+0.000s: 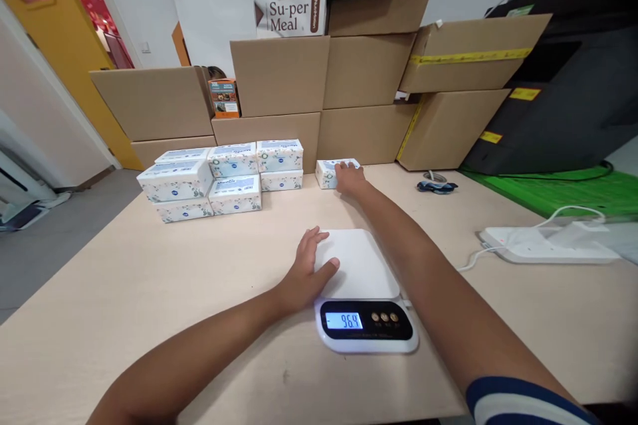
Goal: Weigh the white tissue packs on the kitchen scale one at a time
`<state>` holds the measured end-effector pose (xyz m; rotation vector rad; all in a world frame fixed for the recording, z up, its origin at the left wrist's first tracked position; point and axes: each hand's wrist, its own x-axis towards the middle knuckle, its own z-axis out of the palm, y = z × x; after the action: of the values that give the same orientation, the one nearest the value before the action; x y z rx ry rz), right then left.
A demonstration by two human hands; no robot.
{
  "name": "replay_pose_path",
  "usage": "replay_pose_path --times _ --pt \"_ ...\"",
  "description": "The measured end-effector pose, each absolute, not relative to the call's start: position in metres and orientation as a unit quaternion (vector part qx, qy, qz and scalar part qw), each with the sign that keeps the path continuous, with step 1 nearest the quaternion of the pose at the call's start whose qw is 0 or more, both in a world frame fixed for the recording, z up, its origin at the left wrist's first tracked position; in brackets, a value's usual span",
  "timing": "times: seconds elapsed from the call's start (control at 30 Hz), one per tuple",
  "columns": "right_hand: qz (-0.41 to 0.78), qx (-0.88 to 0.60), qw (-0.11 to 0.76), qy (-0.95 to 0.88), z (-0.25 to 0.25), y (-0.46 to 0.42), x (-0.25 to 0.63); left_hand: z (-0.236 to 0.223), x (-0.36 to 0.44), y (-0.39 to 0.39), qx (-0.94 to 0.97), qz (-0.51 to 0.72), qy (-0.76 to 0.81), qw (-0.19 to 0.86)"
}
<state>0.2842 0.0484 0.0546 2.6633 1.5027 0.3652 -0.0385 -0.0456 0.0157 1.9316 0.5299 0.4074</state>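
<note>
My left hand (310, 271) rests at the left edge of a white kitchen scale (359, 265), thumb and fingers spread over its plate with nothing in them. The lit display (343, 321) seems to read 96.4. Stretched out beyond the scale, my right hand (350, 177) grips the right end of a tissue pack (326, 176) from above; the pack sits on the table in front of the cardboard boxes. More white tissue packs with a floral print stand in two layers to its left, among them a front one (235, 194) and an upper one (175, 179).
Open cardboard boxes (369, 136) line the table's back, with an orange-grey box (224, 98) on them. At right lie a dark blue strap-like item (436, 186), a white power strip (548, 246) with cables, and a green mat (563, 192) under a black bag (558, 106).
</note>
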Motion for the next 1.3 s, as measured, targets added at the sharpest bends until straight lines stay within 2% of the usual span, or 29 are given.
replay_pose_path --times 0.53,1.3 --pt "0.057 0.869 0.022 0.49 0.045 0.054 0.297 0.02 -0.038 -0.047 0.809 0.155 0.223 0.521" --pt "0.039 0.876 0.005 0.482 0.042 0.07 0.302 0.031 -0.04 -0.051 0.811 0.128 0.235 0.52"
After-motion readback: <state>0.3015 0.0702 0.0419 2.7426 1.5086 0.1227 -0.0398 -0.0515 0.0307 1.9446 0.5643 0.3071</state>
